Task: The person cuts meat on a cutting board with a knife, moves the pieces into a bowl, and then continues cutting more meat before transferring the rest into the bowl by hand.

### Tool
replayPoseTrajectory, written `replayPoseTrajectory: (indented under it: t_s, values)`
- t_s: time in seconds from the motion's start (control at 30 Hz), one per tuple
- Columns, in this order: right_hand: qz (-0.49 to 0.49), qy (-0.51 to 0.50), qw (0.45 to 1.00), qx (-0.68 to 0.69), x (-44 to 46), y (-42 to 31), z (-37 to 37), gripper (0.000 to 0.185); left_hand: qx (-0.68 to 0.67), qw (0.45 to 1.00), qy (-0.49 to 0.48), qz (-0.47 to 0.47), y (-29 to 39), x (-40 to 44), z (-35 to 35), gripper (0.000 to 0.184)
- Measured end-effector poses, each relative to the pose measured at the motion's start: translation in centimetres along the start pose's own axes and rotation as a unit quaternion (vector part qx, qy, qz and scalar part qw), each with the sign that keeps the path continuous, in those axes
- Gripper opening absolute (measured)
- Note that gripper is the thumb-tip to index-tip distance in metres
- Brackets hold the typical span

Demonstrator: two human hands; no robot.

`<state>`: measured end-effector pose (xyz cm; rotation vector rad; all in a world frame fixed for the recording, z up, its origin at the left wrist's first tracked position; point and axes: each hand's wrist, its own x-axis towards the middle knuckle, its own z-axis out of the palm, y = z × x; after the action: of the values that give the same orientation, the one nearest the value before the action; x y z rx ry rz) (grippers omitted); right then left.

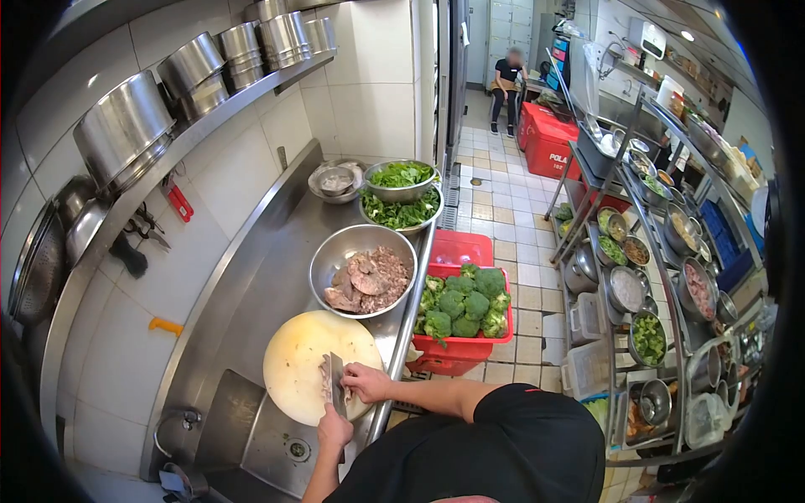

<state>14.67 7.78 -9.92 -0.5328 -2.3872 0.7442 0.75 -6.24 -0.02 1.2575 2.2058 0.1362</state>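
Note:
My left hand (335,427) is wrapped round the handle of a cleaver (336,377), its blade standing on edge on a round, pale yellow chopping board (289,352). Close against the blade's right side, my right hand (366,383) has its fingers curled down over a small piece of meat, mostly covered by them. Thin cut bits of meat (325,377) lie along the blade's left side. Just beyond the board, a steel bowl (319,267) contains chopped meat (381,272) and larger pieces.
The board overlaps the sink (260,427). Leafy greens (402,174) fill bowls farther along the counter. Broccoli (465,302) fills a red crate (503,337) at right. A rack (616,377) holds several bowls. Pots (126,126) line the wall shelf. A person (506,84) sits far back.

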Motion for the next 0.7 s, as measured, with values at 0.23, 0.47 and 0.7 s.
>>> replayPoseTrajectory:
  t_s: [0.23, 0.47, 0.7]
  values:
    - [0.002, -0.003, 1.0, -0.005, -0.1, -0.1, 0.0, 0.022, 0.013, 1.0, -0.011, -0.007, -0.2, 0.3, 0.0, 0.042]
    - [0.015, -0.006, 1.0, -0.009, 0.2, -0.4, -0.6, 0.027, 0.008, 1.0, -0.018, -0.01, -0.2, 0.5, 0.0, 0.042]
    - [0.0, 0.021, 1.0, -0.01, 0.0, -0.6, -0.3, 0.028, 0.009, 1.0, -0.019, -0.014, 0.4, 0.2, -0.4, 0.04]
